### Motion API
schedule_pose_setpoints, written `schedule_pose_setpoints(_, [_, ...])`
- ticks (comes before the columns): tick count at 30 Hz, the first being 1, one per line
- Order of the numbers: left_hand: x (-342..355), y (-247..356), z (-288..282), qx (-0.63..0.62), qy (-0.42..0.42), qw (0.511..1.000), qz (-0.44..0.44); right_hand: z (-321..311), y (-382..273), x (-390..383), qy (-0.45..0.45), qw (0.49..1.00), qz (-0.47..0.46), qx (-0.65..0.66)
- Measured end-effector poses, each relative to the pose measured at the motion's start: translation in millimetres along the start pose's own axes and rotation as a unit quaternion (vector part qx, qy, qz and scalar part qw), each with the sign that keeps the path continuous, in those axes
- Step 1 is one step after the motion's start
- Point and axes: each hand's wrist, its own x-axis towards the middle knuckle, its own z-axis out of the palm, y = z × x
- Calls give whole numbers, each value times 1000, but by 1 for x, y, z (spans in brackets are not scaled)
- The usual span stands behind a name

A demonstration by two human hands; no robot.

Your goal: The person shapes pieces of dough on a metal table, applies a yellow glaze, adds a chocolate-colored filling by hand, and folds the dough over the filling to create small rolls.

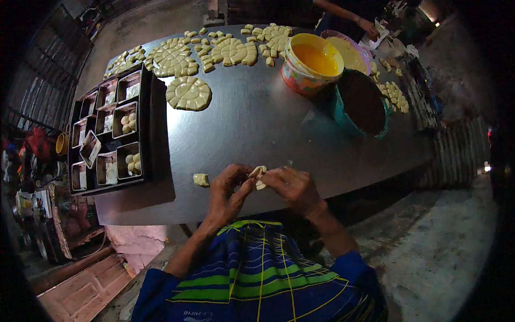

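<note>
Between my two hands, just above the near edge of the dark table, is a small pale piece of dough (pixel 259 170). My left hand (pixel 230 188) pinches its left side, and my right hand (pixel 294 187) grips it from the right. Fingers hide part of the dough, and a second pale bit shows just below it. A loose dough piece (pixel 201 180) lies on the table to the left of my left hand.
At left stands a black tray (pixel 152 118) of small square tins, two holding dough balls. Cut dough rounds (pixel 188 93) lie farther back. At right are a bucket of yellow filling (pixel 308 80), a teal bucket (pixel 337 110) with dark contents and a purple basin (pixel 366 55); another person's hand (pixel 369 28) is beyond.
</note>
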Motion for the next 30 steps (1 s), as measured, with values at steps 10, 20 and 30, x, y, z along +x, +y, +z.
schedule_pose_setpoints(10, [-8,2,-46,-195,-34,969,-150,3,-14,26,-19,979,26,203])
schedule_pose_setpoints(20, [-18,-29,-41,-489,-8,849,-200,50,-84,31,148,982,89,72])
schedule_pose_setpoints(30, [-13,-37,-46,-391,-37,914,-99,64,-90,39,208,837,393,319])
